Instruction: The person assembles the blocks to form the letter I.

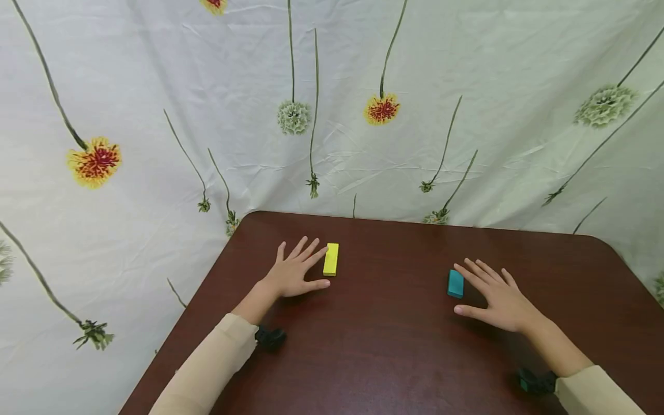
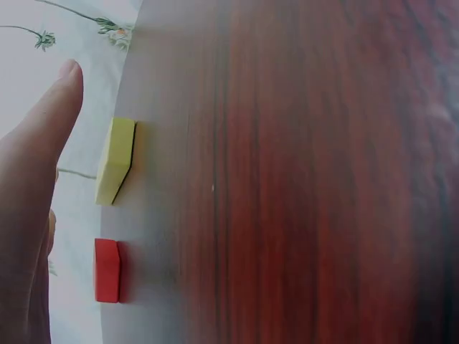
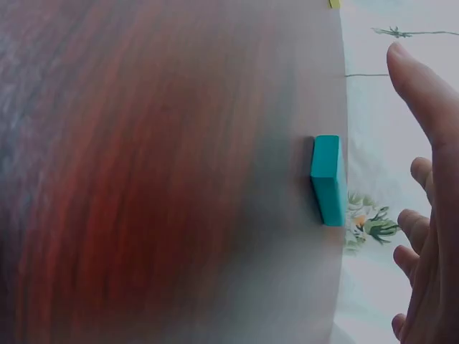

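Observation:
My left hand [image 1: 294, 273] is held over the table with fingers spread and nothing in it. Its index fingertip overlaps the edge of a yellow rectangular block [image 1: 331, 260] in the head view. In the left wrist view a red block [image 2: 107, 271] lies beside the yellow block [image 2: 117, 161]; the left hand hides the red one from the head camera. On the other side, my right hand [image 1: 500, 300] is spread too, holding nothing. A teal block [image 1: 455, 283] lies just left of its fingers, and the right wrist view shows that teal block [image 3: 328, 179] on the tabletop before the hand.
The blocks lie on a dark reddish-brown table [image 1: 384, 346] with rounded far corners. A white cloth [image 1: 249, 75] printed with flowers hangs behind it and along its left side. Beige sleeves [image 1: 207, 366] cover both forearms, and a dark wrist camera [image 1: 270, 337] sits under the left wrist.

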The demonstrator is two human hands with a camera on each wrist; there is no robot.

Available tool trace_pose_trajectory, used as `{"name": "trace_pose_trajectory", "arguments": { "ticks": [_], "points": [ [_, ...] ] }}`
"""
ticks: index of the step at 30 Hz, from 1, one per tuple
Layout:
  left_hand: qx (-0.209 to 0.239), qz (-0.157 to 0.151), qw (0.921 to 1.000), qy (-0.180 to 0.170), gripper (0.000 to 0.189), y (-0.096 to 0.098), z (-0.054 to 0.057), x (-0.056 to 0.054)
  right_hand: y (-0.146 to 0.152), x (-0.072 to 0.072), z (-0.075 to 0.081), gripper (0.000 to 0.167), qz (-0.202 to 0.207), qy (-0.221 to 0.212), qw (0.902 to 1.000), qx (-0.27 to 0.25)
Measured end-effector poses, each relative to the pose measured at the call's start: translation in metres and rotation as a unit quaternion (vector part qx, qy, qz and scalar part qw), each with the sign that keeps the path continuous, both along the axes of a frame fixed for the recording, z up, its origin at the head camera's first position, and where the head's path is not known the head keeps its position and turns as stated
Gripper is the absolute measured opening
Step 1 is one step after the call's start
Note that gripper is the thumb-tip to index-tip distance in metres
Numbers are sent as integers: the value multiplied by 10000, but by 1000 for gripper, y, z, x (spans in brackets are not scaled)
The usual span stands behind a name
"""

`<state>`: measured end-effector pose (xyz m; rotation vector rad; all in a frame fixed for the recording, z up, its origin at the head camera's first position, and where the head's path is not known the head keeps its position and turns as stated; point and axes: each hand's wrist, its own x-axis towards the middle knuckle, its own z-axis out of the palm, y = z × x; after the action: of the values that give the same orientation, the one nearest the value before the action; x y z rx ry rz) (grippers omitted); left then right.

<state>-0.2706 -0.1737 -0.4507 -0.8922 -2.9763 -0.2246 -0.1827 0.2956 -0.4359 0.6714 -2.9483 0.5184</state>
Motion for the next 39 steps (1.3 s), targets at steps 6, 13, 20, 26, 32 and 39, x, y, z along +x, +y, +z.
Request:
{"name": "trace_pose_trajectory", "arguments": {
  "ticks": [6, 13, 20, 26, 32, 39],
  "points": [
    [34, 31, 9999, -155, 86, 8, 0, -4, -2, -3, -6, 85, -119, -66, 9998, -161],
    [141, 42, 9996, -234, 87, 15, -3, -13, 2, -6, -16, 83, -306, -226, 9988, -319],
    [514, 147, 9979, -378, 85, 17, -3, -24, 3, -14, -26, 75, -417, -409, 9950, -816],
    [620, 215, 9960, -601, 89, 19, -3, -31, 1, -18, -32, 70, -473, -417, 9898, -1277],
    [585, 223, 9954, -720, 93, 21, -3, -34, 0, -19, -36, 68, -573, -373, 9851, -1575],
    [708, 241, 9926, -958, 94, 22, -2, -37, -1, -19, -41, 65, -756, -429, 9795, -1817]
  ]
}}
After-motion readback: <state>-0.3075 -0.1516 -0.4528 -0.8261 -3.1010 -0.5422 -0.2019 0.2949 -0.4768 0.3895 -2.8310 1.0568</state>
